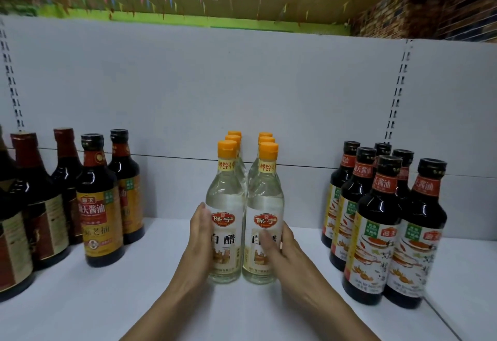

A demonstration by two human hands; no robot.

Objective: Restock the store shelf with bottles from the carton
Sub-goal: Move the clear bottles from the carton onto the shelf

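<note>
Two rows of clear white-vinegar bottles with orange caps stand upright in the middle of the white shelf point(107, 295). My left hand point(200, 244) lies against the left side of the front left bottle point(227, 214), fingers wrapped round it. My right hand point(279, 246) grips the front right bottle point(265, 206), its thumb across the label. Both front bottles stand on the shelf, side by side and nearly touching. More orange caps point(234, 136) show behind them. The carton is out of view.
Dark soy-sauce bottles with yellow labels point(99, 214) stand at the left. Another group of dark bottles with white labels point(376, 236) stands at the right. The shelf's grey back panel point(242, 93) rises behind. Bare shelf lies on both sides of the vinegar rows.
</note>
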